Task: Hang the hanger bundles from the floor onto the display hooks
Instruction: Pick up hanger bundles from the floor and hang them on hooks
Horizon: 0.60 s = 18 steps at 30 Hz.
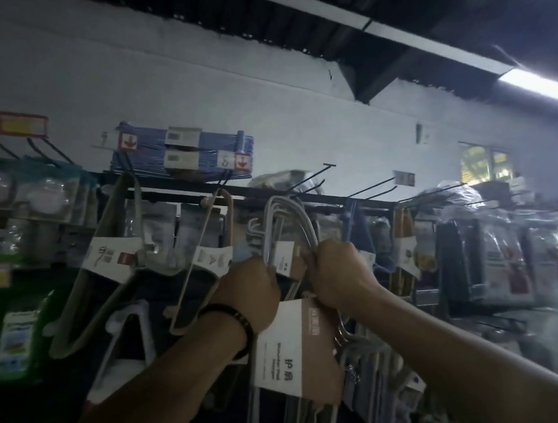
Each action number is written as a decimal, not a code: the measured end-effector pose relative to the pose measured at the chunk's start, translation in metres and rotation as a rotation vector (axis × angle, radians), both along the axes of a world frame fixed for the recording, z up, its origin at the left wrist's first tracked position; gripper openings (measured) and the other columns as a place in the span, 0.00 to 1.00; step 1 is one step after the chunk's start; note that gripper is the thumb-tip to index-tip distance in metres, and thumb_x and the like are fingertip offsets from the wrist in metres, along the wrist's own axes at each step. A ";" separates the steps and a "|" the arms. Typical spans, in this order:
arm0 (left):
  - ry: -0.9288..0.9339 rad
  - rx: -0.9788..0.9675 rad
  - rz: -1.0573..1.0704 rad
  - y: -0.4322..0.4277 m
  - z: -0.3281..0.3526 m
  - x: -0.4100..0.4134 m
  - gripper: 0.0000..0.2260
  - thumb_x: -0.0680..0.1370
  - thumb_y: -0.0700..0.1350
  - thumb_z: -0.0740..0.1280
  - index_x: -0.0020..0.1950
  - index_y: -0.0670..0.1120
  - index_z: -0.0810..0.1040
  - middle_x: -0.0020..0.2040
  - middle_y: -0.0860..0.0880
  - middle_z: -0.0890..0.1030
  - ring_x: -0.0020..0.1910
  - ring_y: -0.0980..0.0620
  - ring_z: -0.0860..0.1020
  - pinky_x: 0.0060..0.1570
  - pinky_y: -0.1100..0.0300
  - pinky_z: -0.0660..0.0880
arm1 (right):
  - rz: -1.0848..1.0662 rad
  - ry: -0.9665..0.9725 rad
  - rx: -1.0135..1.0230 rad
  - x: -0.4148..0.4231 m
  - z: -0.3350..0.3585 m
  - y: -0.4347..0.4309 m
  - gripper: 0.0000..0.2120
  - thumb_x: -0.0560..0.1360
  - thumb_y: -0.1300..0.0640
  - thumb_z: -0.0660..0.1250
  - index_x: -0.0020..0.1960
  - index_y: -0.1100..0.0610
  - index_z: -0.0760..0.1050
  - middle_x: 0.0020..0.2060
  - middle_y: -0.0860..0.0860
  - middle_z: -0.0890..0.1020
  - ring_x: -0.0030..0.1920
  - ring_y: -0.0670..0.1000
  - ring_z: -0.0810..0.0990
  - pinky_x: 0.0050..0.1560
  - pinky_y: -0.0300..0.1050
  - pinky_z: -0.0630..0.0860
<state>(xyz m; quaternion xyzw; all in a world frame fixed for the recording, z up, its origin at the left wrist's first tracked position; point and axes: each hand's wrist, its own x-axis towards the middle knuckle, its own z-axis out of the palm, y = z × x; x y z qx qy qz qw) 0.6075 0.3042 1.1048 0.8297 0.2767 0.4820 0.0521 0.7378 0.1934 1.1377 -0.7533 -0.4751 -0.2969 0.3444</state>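
Note:
A bundle of pale grey hangers (290, 219) with a brown and white paper sleeve (301, 348) is raised up against the black display rail (177, 185). My left hand (250, 294) grips the bundle's left side just below its hook ends. My right hand (336, 272) grips the right side of the same bundle. The tops of the hangers reach the rail beside a black display hook (308, 176). Two beige hanger bundles (203, 262) hang from the rail to the left.
A blue hanger pack (184, 153) lies on top of the rail. Several bare hooks (373, 186) stick out along the rail. Packaged goods (492, 261) crowd the right side and more packets (20, 204) fill the left. More hangers (374, 376) hang lower right.

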 end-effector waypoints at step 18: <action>-0.162 0.198 -0.250 0.070 0.081 0.208 0.34 0.87 0.49 0.61 0.83 0.68 0.43 0.76 0.55 0.73 0.53 0.67 0.81 0.43 0.73 0.76 | 0.032 -0.179 0.287 0.238 0.127 0.110 0.15 0.81 0.54 0.67 0.37 0.51 0.66 0.31 0.47 0.68 0.28 0.45 0.66 0.25 0.37 0.59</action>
